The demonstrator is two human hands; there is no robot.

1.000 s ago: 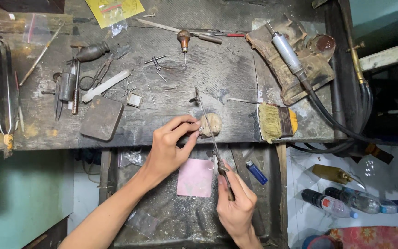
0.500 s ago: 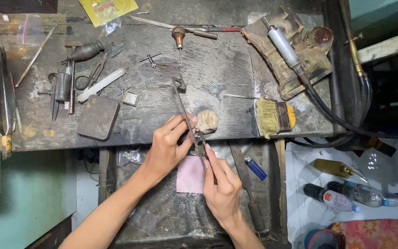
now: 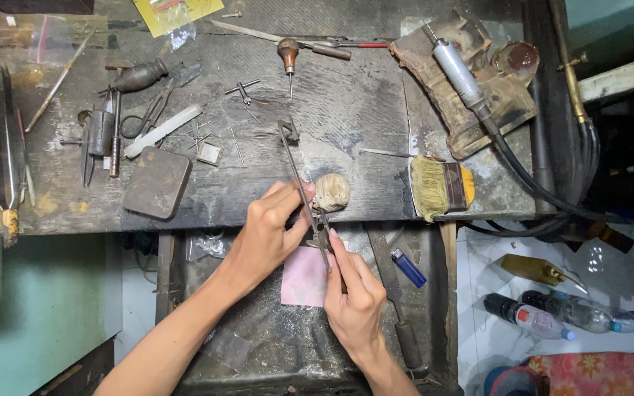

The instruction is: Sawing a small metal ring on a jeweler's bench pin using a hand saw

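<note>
Since a second ago both hands have shifted left with the long thin metal saw frame (image 3: 296, 172), right hand (image 3: 354, 297) gripping its handle, left hand (image 3: 269, 231) pinching something tiny at the worn wooden peg (image 3: 331, 192) on the counter (image 3: 346, 110); work looks midway, unfinished.

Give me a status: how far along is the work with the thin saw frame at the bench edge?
Done: thin metal saw frame is picked up and set against the worn wooden bench peg; a pink paper sheet lies in the tray below. In hand: left hand steadies at the blade, right hand grips the lower end. Left: cannot tell; the workpiece is too small to see.
</note>
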